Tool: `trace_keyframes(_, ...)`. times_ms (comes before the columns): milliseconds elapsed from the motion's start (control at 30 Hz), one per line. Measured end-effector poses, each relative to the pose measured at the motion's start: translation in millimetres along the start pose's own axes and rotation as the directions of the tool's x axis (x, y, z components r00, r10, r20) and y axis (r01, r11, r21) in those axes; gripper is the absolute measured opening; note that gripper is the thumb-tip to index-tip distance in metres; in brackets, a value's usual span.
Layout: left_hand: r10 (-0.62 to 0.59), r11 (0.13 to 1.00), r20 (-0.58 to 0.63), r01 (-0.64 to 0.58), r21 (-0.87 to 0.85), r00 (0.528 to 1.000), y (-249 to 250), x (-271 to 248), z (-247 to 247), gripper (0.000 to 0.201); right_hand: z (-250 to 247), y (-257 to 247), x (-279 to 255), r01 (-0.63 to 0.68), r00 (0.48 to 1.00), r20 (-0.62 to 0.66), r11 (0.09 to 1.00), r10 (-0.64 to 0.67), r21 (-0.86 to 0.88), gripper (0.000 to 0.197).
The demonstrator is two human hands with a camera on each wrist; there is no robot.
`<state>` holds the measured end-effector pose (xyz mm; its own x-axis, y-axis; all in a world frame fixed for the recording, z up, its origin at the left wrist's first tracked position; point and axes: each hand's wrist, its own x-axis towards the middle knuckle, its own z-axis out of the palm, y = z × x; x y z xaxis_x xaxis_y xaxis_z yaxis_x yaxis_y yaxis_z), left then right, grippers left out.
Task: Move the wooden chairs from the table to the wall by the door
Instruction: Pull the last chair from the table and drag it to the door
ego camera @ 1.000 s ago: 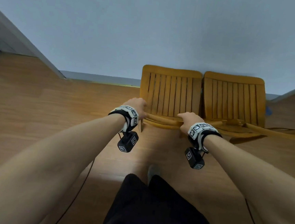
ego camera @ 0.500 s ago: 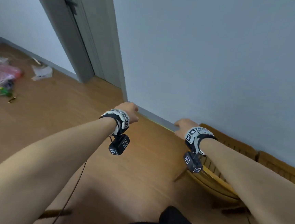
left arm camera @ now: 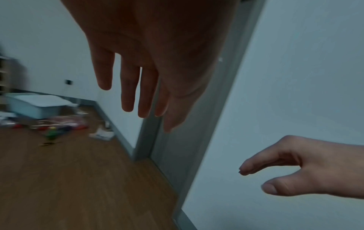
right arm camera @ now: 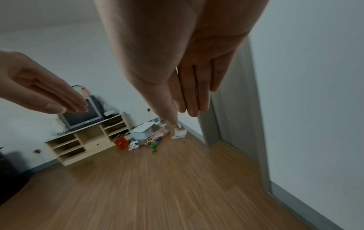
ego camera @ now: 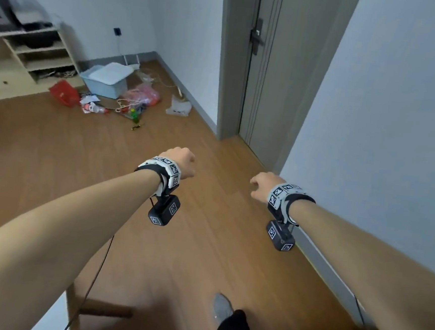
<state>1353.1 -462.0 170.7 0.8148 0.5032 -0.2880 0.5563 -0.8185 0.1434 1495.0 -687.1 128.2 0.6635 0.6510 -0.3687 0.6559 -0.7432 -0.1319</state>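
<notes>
No wooden chair shows in any view now. My left hand (ego camera: 182, 161) hangs in the air over the wooden floor with nothing in it. In the left wrist view its fingers (left arm camera: 133, 93) are straight and slightly spread. My right hand (ego camera: 262, 186) floats to its right, close to the pale wall (ego camera: 388, 127), and is also empty. Its fingers (right arm camera: 195, 96) are straight and held together in the right wrist view. The grey door (ego camera: 279, 78) stands shut just beyond both hands.
Floor clutter lies at the back left: a blue tub (ego camera: 105, 82), a red bag (ego camera: 63, 93), a pink bag (ego camera: 142, 96). A light wooden shelf unit (ego camera: 37, 51) stands behind it. A brown wooden leg (ego camera: 105, 311) lies low at my left.
A second ago both hands gripped the front edge of a wooden chair against the wall. They have let go, and my view has swung left to the door, leaving the chairs out of sight.
</notes>
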Motion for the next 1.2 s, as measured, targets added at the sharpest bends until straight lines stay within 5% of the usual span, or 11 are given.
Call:
trace_keyframes(200,-0.276,0.957,0.017,0.276,-0.084,0.961,-112,56,-37,0.053,-54,-117,150,0.23,0.97,0.094,0.97,-0.222,-0.08,0.058)
trace_keyframes(500,-0.614,0.769,-0.015,0.593,-0.239,0.79,-319,72,-74,0.052,-87,-368,289,0.567,0.822,0.162,0.809,-0.545,-0.154,0.053)
trace_keyframes(967,-0.793,0.572,-0.018,0.733,-0.368,0.609,-673,87,-121,0.052,-93,-752,409,0.732,0.681,0.206,0.649,-0.702,-0.207,0.049)
trace_keyframes(1200,-0.863,0.463,0.005,0.794,-0.393,0.505,-831,92,-137,0.052,-85,-934,469,0.832,0.553,0.255,0.509,-0.793,-0.221,0.051)
